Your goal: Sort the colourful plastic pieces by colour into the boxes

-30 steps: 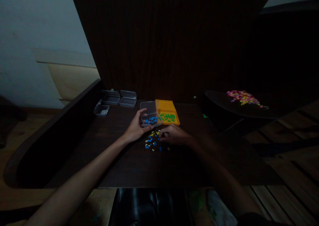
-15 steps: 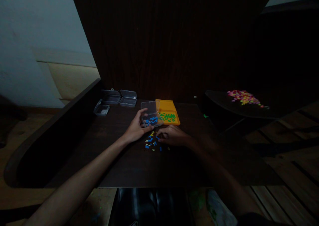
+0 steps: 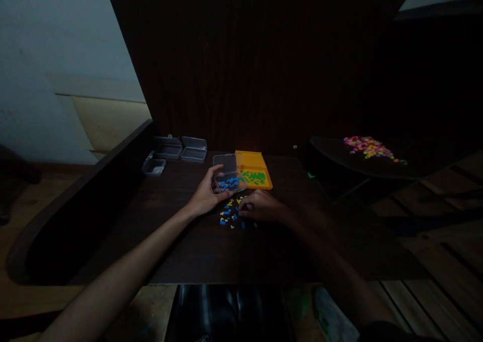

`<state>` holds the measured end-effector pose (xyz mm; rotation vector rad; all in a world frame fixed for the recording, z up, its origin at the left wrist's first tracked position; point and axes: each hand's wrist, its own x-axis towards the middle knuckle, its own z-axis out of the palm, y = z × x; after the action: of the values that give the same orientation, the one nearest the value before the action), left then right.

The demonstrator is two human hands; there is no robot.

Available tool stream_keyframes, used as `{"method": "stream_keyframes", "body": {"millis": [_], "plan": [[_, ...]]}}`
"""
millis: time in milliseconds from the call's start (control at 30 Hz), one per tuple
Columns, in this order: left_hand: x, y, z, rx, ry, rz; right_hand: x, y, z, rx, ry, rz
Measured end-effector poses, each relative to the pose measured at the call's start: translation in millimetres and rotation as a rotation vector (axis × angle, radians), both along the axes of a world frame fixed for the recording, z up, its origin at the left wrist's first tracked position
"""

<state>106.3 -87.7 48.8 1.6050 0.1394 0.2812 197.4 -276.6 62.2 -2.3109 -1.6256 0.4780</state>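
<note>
My left hand (image 3: 207, 193) is closed around the near-left edge of a clear plastic box (image 3: 227, 165), its hinged lid raised at the back. Small blue pieces (image 3: 229, 183) lie inside that box. My right hand (image 3: 260, 205) is low over the table, thumb and fingers pinched together at the right side of a loose pile of small blue and yellow pieces (image 3: 227, 212). Whatever is between those fingertips is too small and dark to make out. An open orange box (image 3: 252, 159) with green pieces (image 3: 253, 177) in it stands just behind, partly covered by the clear box.
Several open clear boxes (image 3: 194, 153) stand at the table's back left, beside a raised side panel (image 3: 86, 201). To the right, a dark shelf (image 3: 324, 153) bears a heap of pink, purple and yellow bits (image 3: 370, 147). A small green scrap (image 3: 310, 175) lies near the table's right edge.
The fingers of my right hand have closed a little and shifted slightly over the pile; the blue piece by the fingertips is less visible. My left hand and the clear box have stayed put.
</note>
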Motion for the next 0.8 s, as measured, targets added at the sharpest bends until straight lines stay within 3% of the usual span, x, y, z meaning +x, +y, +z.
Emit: {"method": "stream_keyframes", "body": {"millis": [233,800], "plan": [[0.6,-0.2,-0.7,-0.002,0.001,0.004,-5.8,3.9,-4.0,0.073,-0.011,-0.010],[1.8,1.2,-2.2,0.005,-0.022,0.003,-0.3,-2.9,0.6,0.042,-0.005,-0.008]]}}
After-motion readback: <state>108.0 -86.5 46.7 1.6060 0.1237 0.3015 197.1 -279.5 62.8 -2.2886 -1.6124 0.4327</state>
